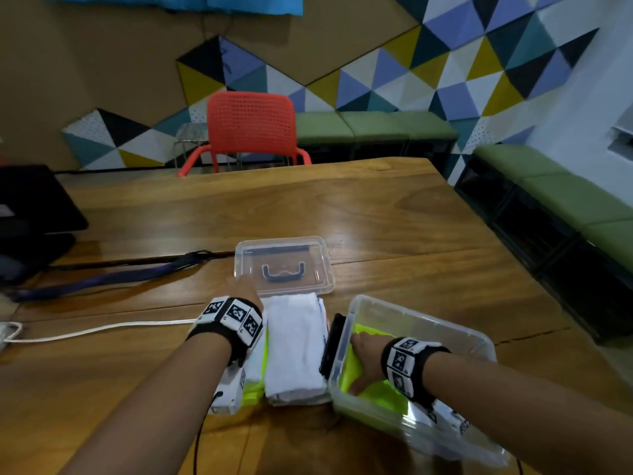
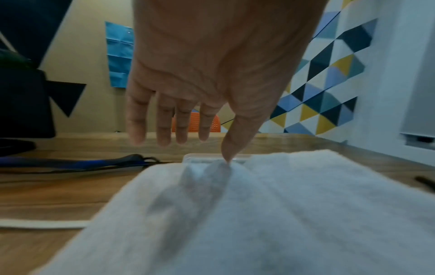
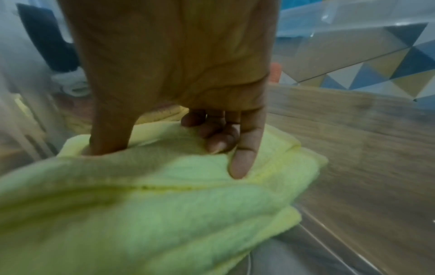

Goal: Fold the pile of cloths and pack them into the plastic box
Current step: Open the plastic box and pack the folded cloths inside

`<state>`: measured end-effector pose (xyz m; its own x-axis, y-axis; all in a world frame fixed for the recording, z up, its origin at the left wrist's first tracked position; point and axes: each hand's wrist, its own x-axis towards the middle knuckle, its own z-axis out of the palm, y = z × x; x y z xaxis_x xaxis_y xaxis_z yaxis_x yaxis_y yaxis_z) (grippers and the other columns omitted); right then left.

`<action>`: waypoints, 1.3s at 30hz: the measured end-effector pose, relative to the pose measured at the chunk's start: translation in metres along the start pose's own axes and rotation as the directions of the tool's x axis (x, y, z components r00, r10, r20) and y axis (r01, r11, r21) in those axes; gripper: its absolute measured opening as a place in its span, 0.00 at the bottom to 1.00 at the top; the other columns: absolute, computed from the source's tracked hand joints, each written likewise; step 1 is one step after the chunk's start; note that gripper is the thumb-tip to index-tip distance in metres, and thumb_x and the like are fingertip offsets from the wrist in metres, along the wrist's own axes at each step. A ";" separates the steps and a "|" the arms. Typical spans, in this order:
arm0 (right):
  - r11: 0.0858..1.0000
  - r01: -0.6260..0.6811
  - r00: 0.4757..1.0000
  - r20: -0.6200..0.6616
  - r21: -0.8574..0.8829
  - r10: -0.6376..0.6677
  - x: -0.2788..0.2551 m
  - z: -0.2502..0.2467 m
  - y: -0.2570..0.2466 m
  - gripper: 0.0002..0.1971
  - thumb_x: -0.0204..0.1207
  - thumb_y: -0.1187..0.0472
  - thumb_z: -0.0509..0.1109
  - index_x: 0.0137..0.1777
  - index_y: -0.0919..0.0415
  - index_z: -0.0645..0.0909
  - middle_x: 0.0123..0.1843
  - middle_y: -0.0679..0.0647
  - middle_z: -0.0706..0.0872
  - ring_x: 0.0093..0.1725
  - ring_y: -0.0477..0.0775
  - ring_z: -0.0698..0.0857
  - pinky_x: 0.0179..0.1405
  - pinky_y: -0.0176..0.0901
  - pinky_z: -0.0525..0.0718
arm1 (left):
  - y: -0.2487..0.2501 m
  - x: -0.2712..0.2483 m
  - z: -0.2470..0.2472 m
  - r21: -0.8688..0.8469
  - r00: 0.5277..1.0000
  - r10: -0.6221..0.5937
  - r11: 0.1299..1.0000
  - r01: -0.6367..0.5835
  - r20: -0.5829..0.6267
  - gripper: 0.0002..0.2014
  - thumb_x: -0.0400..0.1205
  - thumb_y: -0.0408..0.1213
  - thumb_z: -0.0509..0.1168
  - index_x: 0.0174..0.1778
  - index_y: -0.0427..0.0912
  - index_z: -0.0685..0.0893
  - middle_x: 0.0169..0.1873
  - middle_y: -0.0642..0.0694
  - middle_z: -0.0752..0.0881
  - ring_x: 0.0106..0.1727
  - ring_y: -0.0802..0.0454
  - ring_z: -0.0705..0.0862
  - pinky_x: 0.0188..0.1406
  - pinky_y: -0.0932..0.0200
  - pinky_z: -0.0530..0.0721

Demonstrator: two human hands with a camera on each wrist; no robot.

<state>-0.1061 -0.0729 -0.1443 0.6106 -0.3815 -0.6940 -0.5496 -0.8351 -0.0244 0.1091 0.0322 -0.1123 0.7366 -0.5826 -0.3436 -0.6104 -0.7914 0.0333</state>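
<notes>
The clear plastic box (image 1: pixel 432 318) stands at the near right of the wooden table. In it lies a folded yellow-green cloth (image 1: pixel 371 394) (image 3: pixel 164 208). My right hand (image 1: pixel 364 366) (image 3: pixel 162 148) reaches into the box and grips that cloth, thumb dug into a fold and fingers curled on top. A folded white cloth (image 1: pixel 295 344) (image 2: pixel 247 219) lies just left of the box. My left hand (image 1: pixel 245 290) (image 2: pixel 188 147) hovers at its far left end with straight fingers; only the thumb tip touches it. More yellow-green and white cloth (image 1: pixel 254 383) shows under my left wrist.
The box's clear lid (image 1: pixel 320 269) lies upside down beyond the white cloth. A white cable (image 1: pixel 102 332) and a dark blue strap (image 1: pixel 113 277) run across the left side. A black device (image 1: pixel 30 214) stands far left. A red chair (image 1: pixel 251 132) is behind the table.
</notes>
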 end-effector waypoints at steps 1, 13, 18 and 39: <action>1.000 0.004 1.000 -0.003 0.003 -0.004 0.001 0.001 0.001 0.53 0.64 0.37 0.75 0.81 0.61 0.52 0.77 0.60 0.67 0.74 0.61 0.72 0.71 0.53 0.73 | -0.008 0.002 0.004 -0.021 0.998 -0.043 0.999 0.044 0.037 0.20 0.82 0.38 0.60 0.70 0.37 0.71 0.68 0.37 0.75 0.67 0.40 0.77 0.65 0.52 0.78; 0.988 -0.094 0.994 -0.045 0.126 0.100 -0.028 -0.062 0.009 0.18 0.82 0.59 0.61 0.30 0.59 0.71 0.29 0.50 0.74 0.25 0.46 0.74 0.21 0.32 0.71 | -0.042 -0.009 0.018 -0.075 0.982 0.038 0.997 -0.024 0.186 0.10 0.82 0.45 0.61 0.56 0.50 0.81 0.63 0.46 0.81 0.65 0.43 0.80 0.65 0.51 0.78; 0.986 -0.072 0.892 -0.433 0.152 0.132 -0.055 -0.079 0.002 0.08 0.81 0.61 0.59 0.40 0.59 0.73 0.40 0.57 0.79 0.42 0.57 0.79 0.36 0.40 0.72 | -0.050 -0.023 0.016 -0.145 0.983 0.016 0.989 0.011 0.185 0.13 0.75 0.43 0.70 0.55 0.51 0.84 0.59 0.46 0.84 0.58 0.44 0.84 0.57 0.54 0.83; 0.652 0.423 0.862 -0.502 0.629 -0.075 -0.102 -0.106 -0.016 0.20 0.75 0.74 0.67 0.67 0.64 0.75 0.56 0.58 0.82 0.51 0.45 0.81 0.50 0.37 0.80 | 0.044 -0.078 -0.066 -0.870 0.835 0.541 0.358 -0.338 -0.102 0.27 0.68 0.32 0.76 0.62 0.30 0.79 0.55 0.34 0.85 0.53 0.42 0.84 0.53 0.49 0.83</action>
<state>-0.0994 -0.0630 0.0032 0.8537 -0.4646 -0.2352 -0.4585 -0.4564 -0.7625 0.0439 0.0302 -0.0218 0.3142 -0.9334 -0.1732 -0.2145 -0.2476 0.9448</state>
